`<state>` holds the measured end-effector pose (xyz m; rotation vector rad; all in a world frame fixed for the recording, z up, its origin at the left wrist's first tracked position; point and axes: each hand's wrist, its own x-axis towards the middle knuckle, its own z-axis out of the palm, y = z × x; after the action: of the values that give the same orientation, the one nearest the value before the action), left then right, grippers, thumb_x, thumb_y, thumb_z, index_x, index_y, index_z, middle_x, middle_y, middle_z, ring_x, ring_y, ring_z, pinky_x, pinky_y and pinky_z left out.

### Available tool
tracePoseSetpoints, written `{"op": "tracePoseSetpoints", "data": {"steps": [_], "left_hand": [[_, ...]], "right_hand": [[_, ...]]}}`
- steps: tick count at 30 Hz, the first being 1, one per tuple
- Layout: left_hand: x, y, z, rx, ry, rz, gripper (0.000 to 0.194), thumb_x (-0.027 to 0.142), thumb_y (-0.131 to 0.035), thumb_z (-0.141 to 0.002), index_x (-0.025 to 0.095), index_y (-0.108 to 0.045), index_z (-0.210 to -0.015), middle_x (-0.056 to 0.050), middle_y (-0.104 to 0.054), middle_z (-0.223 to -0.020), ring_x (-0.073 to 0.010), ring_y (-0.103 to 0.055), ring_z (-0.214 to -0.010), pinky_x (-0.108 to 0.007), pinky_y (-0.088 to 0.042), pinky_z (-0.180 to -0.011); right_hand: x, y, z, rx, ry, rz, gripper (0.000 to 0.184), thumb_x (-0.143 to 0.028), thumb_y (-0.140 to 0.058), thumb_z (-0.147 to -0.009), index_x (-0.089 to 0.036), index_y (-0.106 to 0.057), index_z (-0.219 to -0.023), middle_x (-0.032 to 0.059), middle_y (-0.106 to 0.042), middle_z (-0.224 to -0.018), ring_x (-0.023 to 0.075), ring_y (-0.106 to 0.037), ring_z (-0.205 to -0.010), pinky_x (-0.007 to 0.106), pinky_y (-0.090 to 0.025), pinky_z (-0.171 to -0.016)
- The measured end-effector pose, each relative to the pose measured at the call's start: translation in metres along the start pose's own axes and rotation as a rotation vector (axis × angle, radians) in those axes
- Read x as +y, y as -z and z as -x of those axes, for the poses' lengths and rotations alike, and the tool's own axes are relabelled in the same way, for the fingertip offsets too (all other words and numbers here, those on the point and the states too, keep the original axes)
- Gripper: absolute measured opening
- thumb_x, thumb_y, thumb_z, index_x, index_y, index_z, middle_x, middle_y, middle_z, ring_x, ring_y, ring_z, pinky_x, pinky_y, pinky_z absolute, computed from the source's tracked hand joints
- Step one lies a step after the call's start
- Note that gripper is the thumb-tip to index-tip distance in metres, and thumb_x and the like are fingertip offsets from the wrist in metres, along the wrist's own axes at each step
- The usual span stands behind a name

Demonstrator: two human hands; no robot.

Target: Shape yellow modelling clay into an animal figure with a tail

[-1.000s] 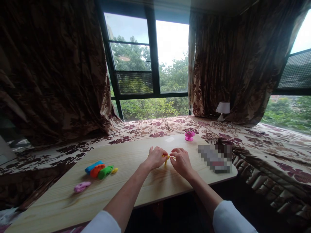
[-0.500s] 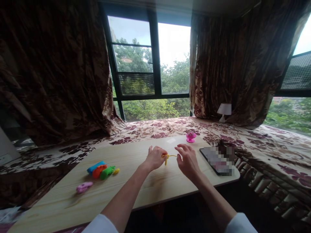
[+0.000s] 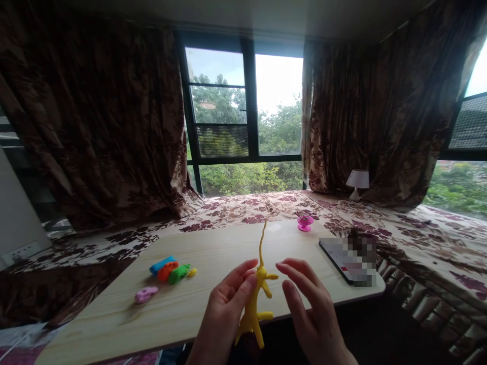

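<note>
A yellow clay animal figure (image 3: pixel 251 309), with stubby legs and a long thin strand pointing up, is held close in front of me. My left hand (image 3: pixel 228 304) pinches it between thumb and fingers near its upper end, and part of its body is hidden behind the hand. To the right of the figure, my right hand (image 3: pixel 312 299) is apart from it, fingers spread and slightly curved, with nothing in them. Lumps of blue clay (image 3: pixel 163 266), orange clay (image 3: pixel 167 271) and green clay (image 3: pixel 178 274) lie together at the left, beside a small yellow piece (image 3: pixel 192 272).
A pink lump (image 3: pixel 146 294) lies on the wooden tabletop (image 3: pixel 114 314) at the left. Near the far edge stands a bright pink object (image 3: pixel 305 223). A phone or tablet (image 3: pixel 338 261) rests at the right. Behind, a small lamp (image 3: pixel 357 183) stands on the floral cloth.
The yellow figure has come nearer to me and turned, so its strand points up instead of toward my right hand. Both hands have drawn back closer; the view has tilted up slightly.
</note>
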<state>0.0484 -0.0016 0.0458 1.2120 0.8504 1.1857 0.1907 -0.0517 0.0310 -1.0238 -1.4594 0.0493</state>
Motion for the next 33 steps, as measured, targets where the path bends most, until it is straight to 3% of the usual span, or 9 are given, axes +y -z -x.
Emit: {"op": "tracePoseSetpoints", "data": {"steps": [7,11,20,27,33], "left_hand": [[0.009,-0.004,0.020,0.042,0.013,0.065,0.042,0.038,-0.070,-0.064,0.023,-0.066,-0.103,-0.003,-0.073,-0.088,-0.0202,-0.066,-0.088,-0.024,-0.053,-0.074],[0.012,-0.008,0.025,0.094,-0.033,0.039,0.035,0.038,-0.070,-0.064,0.025,-0.069,-0.096,-0.002,-0.074,-0.087,-0.0210,-0.066,-0.089,-0.026,-0.053,-0.080],[0.006,-0.001,0.024,0.045,-0.024,-0.006,0.033,0.038,-0.072,-0.062,0.024,-0.071,-0.092,-0.001,-0.074,-0.088,-0.0217,-0.067,-0.088,-0.025,-0.054,-0.078],[0.007,-0.003,0.027,0.041,-0.059,-0.054,0.033,0.039,-0.071,-0.063,0.026,-0.071,-0.093,-0.002,-0.072,-0.095,-0.0252,-0.063,-0.098,-0.034,-0.048,-0.092],[0.010,-0.005,0.033,0.021,-0.075,-0.017,0.032,0.037,-0.072,-0.063,0.026,-0.071,-0.093,-0.003,-0.072,-0.097,-0.0250,-0.062,-0.100,-0.032,-0.049,-0.090]], "right_hand": [[-0.015,-0.004,0.003,-0.030,0.083,-0.002,0.035,-0.017,-0.049,-0.083,-0.029,-0.056,-0.116,0.0089,-0.055,-0.110,0.0255,-0.054,-0.102,0.043,-0.049,-0.083],[-0.017,-0.002,0.003,-0.051,0.086,-0.003,0.035,-0.018,-0.048,-0.083,-0.030,-0.057,-0.114,0.0085,-0.056,-0.108,0.0256,-0.055,-0.100,0.043,-0.050,-0.081],[-0.018,-0.002,0.006,0.000,0.097,-0.031,0.034,-0.017,-0.048,-0.084,-0.030,-0.058,-0.114,0.0078,-0.057,-0.105,0.0244,-0.056,-0.097,0.041,-0.050,-0.079],[-0.021,-0.001,0.002,0.006,0.128,0.005,0.037,-0.016,-0.046,-0.085,-0.032,-0.057,-0.117,0.0074,-0.056,-0.106,0.0250,-0.051,-0.103,0.044,-0.047,-0.084],[-0.023,-0.001,0.002,0.000,0.139,-0.009,0.039,-0.012,-0.046,-0.084,-0.030,-0.056,-0.117,0.0077,-0.055,-0.106,0.0245,-0.050,-0.103,0.043,-0.046,-0.085]]}}
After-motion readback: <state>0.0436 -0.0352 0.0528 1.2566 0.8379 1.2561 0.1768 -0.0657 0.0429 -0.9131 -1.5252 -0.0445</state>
